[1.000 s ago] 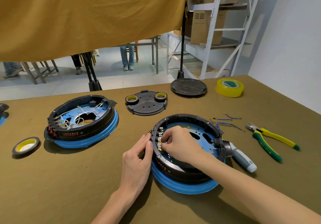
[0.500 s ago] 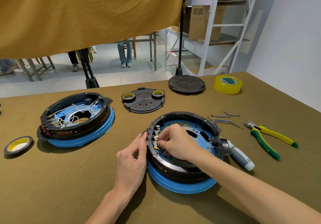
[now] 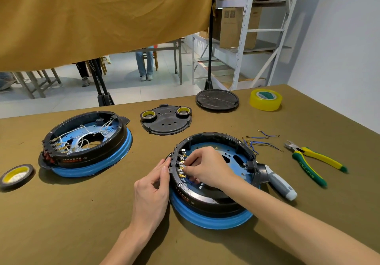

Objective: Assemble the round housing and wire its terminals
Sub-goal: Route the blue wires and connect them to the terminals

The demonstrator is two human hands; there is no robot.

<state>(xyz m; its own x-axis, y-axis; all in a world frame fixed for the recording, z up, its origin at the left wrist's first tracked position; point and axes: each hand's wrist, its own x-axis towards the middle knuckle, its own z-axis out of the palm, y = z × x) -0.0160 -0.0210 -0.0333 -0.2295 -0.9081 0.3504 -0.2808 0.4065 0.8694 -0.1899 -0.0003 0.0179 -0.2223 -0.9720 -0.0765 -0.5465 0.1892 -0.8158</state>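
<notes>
Wiring looks barely begun: right hand point(image 3: 207, 167) pinches a connector at the terminal row point(image 3: 182, 165) inside the near housing point(image 3: 211, 194), left hand point(image 3: 153, 186) bracing its rim, spare blue wires point(image 3: 261, 142) unused

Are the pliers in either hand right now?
No, the pliers lie on the table, right of the housing both hands work on.

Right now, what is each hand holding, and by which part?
Left hand braces the housing at its outer rim beside the terminals. Right hand pinches at the terminals inside; what its fingers hold cannot be told.
</notes>
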